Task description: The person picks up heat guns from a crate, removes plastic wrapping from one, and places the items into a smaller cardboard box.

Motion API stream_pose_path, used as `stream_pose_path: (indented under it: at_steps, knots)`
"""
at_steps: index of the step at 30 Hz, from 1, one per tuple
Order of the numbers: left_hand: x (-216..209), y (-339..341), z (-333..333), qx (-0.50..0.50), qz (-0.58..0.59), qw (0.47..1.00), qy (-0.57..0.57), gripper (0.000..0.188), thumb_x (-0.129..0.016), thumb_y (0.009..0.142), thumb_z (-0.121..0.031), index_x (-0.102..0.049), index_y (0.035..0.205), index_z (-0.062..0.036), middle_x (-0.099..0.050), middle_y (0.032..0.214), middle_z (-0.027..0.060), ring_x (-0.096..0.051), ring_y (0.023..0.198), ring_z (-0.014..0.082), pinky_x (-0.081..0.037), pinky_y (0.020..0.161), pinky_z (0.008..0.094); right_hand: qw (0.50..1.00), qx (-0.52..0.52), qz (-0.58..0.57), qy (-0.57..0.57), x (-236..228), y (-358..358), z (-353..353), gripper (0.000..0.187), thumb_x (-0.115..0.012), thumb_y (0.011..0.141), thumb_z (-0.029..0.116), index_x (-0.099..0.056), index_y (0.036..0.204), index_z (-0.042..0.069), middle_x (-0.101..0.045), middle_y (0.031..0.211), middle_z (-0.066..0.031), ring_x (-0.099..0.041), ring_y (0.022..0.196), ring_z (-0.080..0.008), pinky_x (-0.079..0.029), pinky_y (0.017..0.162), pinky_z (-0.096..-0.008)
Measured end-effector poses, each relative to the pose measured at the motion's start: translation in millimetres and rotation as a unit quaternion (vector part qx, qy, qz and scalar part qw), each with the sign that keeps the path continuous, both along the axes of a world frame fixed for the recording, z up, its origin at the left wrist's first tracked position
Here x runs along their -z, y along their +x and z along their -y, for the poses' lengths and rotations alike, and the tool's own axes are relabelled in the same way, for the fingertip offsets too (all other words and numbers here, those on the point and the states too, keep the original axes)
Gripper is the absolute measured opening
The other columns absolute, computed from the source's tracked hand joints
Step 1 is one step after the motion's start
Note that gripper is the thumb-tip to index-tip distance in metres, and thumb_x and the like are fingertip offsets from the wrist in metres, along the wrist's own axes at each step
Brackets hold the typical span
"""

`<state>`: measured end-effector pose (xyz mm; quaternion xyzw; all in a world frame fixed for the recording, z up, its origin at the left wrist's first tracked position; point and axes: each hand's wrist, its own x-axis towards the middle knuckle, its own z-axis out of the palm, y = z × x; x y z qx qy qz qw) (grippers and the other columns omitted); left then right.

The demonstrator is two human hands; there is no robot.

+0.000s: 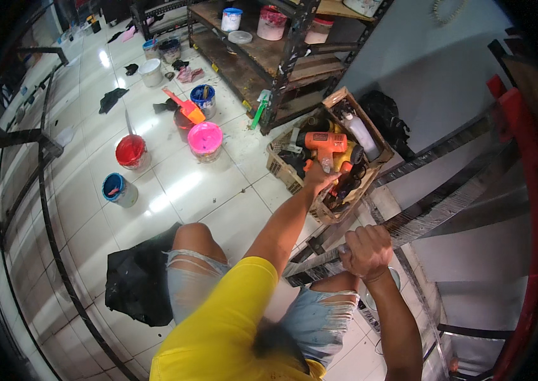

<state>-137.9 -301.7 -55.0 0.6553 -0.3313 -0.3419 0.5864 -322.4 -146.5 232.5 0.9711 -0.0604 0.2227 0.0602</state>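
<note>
My left hand (321, 178) reaches into a crate (280, 171) and is closed round the handle of an orange heat gun (324, 141). The heat gun lies over other tools, its body pointing left. Around it in the crate are a yellow tool (351, 152), a pale bottle (359, 133) and dark items I cannot make out. Nearer to me, my right hand (367, 251) is closed in a fist round a dark, scuffed bar (402, 230). This bar slants up to the right from beside my knee.
On the tiled floor at left stand open paint pots: red (131, 152), blue-rimmed (120, 190) and pink (205, 141). A black metal shelf (282, 70) holds more tubs. Dark rails (42, 190) curve along the left. A black bag (139, 276) lies by my left knee.
</note>
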Motion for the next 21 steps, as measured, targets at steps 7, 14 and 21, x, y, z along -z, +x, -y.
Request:
stream_pose_path:
  at_steps: [7, 14, 21]
  knots:
    - [-58.5, -0.8, -32.5, 0.073, -0.143, 0.986, -0.048, 0.036, -0.075, 0.074, -0.030, -0.064, 0.090, -0.0002, -0.067, 0.077, 0.0098, -0.064, 0.059, 0.0176, -0.049, 0.058, 0.0321, 0.999, 0.035, -0.002, 0.002, 2.0, -18.6, 5.1, 0.016, -0.061, 0.061, 0.019, -0.054, 0.071, 0.008, -0.045, 0.064, -0.0073, -0.049, 0.058, -0.0246, -0.038, 0.058, -0.0367]
    - [-73.7, 9.9, -45.2, 0.080, 0.051, 0.994, -0.050, 0.048, -0.074, 0.073, -0.029, -0.058, 0.105, 0.0027, -0.066, 0.093, 0.0196, -0.065, 0.088, 0.0328, -0.050, 0.073, 0.0408, 1.000, 0.017, 0.004, -0.024, 0.9, -5.7, 4.7, 0.022, -0.067, 0.060, 0.025, -0.057, 0.072, 0.010, -0.054, 0.071, -0.0063, -0.055, 0.065, -0.0228, -0.042, 0.061, -0.0360]
    - [-117.5, 1.6, -62.8, 0.084, 0.045, 0.989, -0.118, 0.044, -0.068, 0.080, -0.027, -0.054, 0.108, 0.0048, -0.064, 0.094, 0.0154, -0.063, 0.084, 0.0242, -0.048, 0.072, 0.0358, 0.999, 0.047, 0.003, -0.023, 2.3, -11.0, -1.4, 0.021, -0.067, 0.067, 0.026, -0.056, 0.073, 0.010, -0.053, 0.070, -0.0063, -0.056, 0.066, -0.0233, -0.041, 0.062, -0.0367]
